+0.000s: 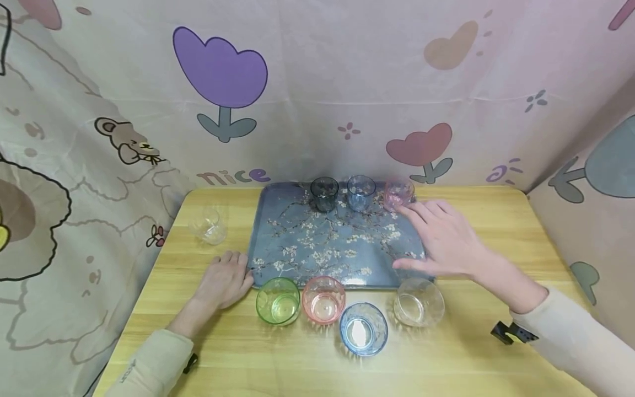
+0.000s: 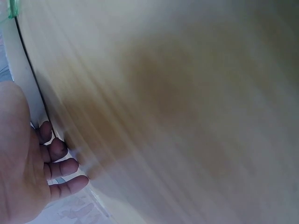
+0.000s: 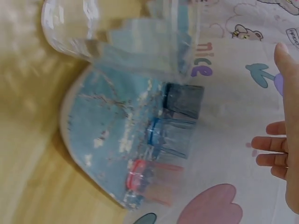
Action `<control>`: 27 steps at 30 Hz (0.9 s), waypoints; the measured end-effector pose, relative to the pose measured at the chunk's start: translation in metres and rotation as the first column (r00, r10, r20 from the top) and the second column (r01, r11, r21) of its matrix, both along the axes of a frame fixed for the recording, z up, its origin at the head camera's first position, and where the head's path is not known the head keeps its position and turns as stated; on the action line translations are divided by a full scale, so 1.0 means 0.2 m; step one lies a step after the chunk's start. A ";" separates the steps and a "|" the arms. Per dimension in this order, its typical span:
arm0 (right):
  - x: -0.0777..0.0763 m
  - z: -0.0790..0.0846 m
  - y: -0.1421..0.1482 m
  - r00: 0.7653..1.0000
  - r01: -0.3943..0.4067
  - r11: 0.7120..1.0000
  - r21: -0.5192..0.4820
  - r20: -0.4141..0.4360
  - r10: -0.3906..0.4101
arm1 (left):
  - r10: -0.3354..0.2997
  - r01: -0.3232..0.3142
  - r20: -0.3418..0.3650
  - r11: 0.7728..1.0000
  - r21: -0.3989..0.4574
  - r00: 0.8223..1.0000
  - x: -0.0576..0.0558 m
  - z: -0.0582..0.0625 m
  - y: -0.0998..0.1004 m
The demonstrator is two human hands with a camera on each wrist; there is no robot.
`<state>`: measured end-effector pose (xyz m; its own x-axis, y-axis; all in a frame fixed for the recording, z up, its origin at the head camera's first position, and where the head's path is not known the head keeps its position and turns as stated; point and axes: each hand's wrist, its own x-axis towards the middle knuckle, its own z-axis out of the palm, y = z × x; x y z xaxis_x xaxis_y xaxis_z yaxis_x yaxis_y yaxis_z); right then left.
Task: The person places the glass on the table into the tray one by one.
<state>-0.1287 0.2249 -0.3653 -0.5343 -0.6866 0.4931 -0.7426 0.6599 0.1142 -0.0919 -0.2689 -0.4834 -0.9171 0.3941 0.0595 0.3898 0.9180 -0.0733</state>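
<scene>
A blue tray (image 1: 317,234) with a blossom pattern lies on the wooden table. Along its back edge stand a dark grey glass (image 1: 324,195), a light blue glass (image 1: 361,194) and a pink glass (image 1: 397,191). My right hand (image 1: 443,238) hovers over the tray's right side, thumb and fingers spread, holding nothing; the right wrist view shows it apart from the pink glass (image 3: 156,182). On the table at the tray's left edge rests my left hand (image 1: 228,280), palm down, fingers loosely bent and holding nothing. Its fingers (image 2: 65,186) show beside the tabletop in the left wrist view.
In front of the tray stand a green glass (image 1: 278,301), a red-rimmed glass (image 1: 324,300), a blue glass (image 1: 364,329) and a clear glass (image 1: 419,302). Another clear glass (image 1: 212,227) is left of the tray. A printed curtain (image 1: 317,82) hangs behind the table.
</scene>
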 end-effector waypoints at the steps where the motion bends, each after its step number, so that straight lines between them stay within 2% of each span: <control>1: 0.01 -0.01 0.01 1.000 0.002 1.000 0.003 0.005 -0.002 | 0.003 -0.003 0.004 1.000 -0.001 1.000 0.00 0.00 0.00; 9: 0.13 -0.08 0.06 0.998 0.025 1.000 0.009 0.057 -0.025 | 0.007 -0.007 0.019 1.000 0.004 1.000 0.00 0.00 0.01; 16: 0.23 -0.19 0.10 0.991 0.033 0.999 0.013 0.131 -0.035 | 0.014 -0.014 0.026 1.000 0.004 1.000 0.00 0.00 0.01; 21: 0.28 -0.25 0.12 0.977 0.057 0.998 0.012 0.206 -0.058 | 0.019 -0.019 0.033 1.000 0.007 0.999 0.00 0.00 0.00; 27: 0.33 -0.30 0.12 0.969 0.052 0.998 0.030 0.239 -0.058 | 0.012 -0.012 0.009 1.000 0.009 1.000 0.01 -0.01 0.00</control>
